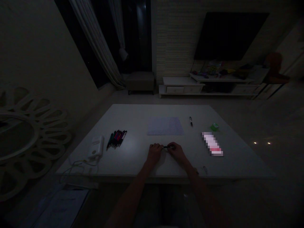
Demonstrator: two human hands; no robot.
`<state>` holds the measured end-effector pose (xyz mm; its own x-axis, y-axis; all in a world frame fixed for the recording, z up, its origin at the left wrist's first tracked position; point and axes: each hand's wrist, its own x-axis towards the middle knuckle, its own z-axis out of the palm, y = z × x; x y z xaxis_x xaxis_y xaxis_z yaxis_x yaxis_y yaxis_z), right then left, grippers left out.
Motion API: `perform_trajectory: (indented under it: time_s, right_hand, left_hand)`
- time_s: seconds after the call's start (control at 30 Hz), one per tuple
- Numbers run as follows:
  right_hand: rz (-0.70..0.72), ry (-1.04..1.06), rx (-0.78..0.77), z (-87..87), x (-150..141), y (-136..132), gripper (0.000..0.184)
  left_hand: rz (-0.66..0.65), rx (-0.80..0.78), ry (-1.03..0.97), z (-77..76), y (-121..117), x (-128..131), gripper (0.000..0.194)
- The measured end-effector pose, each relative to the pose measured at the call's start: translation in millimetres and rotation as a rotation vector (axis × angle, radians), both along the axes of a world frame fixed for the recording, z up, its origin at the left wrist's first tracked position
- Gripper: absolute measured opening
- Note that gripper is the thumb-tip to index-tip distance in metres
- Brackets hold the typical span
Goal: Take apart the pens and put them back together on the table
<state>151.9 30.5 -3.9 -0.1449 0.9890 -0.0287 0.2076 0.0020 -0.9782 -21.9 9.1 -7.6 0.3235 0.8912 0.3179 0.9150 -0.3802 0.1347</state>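
Both my hands rest at the near middle of a white table (135, 161). A slim black pen (167, 147) runs between them. My left hand (154, 153) is closed on one end, and my right hand (177, 151) is closed on the other. The pen's middle shows, while its ends are hidden in my fingers. Straight ahead lies a patterned sheet of paper (165, 126), apart from my fingers. Beyond my right hand, a second black pen (191, 121) lies by itself. To my left lies a bundle of coloured pens (116, 139).
A white device (96, 147) with a cable (78, 167) sits at the left. On the right are a small green object (215, 127), a pixelated pink-and-white item (212, 144), and a small grey piece (205, 169). A round ornamental mirror (19, 136) hangs left of the table.
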Motion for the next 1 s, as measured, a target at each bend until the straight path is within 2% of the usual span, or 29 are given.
perform_trajectory:
  time_s: [0.1, 0.23, 0.37, 0.5, 0.6, 0.73, 0.87, 1.0]
  right_hand:
    - [0.014, -0.023, -0.017, 1.5, 0.1, -0.6, 0.038]
    - [0.006, -0.027, 0.035, 3.7, -1.1, -1.7, 0.035]
    - [0.01, -0.004, -0.04, 3.7, -1.2, -2.3, 0.038]
    - [-0.003, 0.023, -0.003, 2.7, 0.5, -2.2, 0.038]
    - [0.015, 0.0, -0.038, 1.2, 0.9, -1.1, 0.039]
    - [0.006, -0.025, 0.019, -0.3, 0.2, 0.4, 0.034]
    - [0.026, -0.012, -0.051, 1.1, -0.5, -0.5, 0.037]
    - [-0.001, -0.052, 0.054, 4.4, -1.3, -1.9, 0.031]
  left_hand:
    - [-0.005, -0.01, -0.001, 1.0, -0.4, 0.0, 0.021]
    - [0.005, -0.017, 0.005, 1.6, -0.3, 0.5, 0.02]
    - [-0.004, -0.007, 0.019, 0.9, 0.1, 0.4, 0.02]
    - [-0.005, -0.006, 0.015, 0.3, 0.1, -0.2, 0.019]
    - [-0.003, -0.004, 0.017, -0.3, 0.4, -0.4, 0.019]
    - [-0.006, -0.002, 0.013, -0.9, 1.1, -0.4, 0.019]
    - [-0.012, 0.001, 0.007, 0.1, 0.8, -0.4, 0.019]
    - [-0.014, -0.009, -0.002, 1.5, -0.2, -0.4, 0.02]
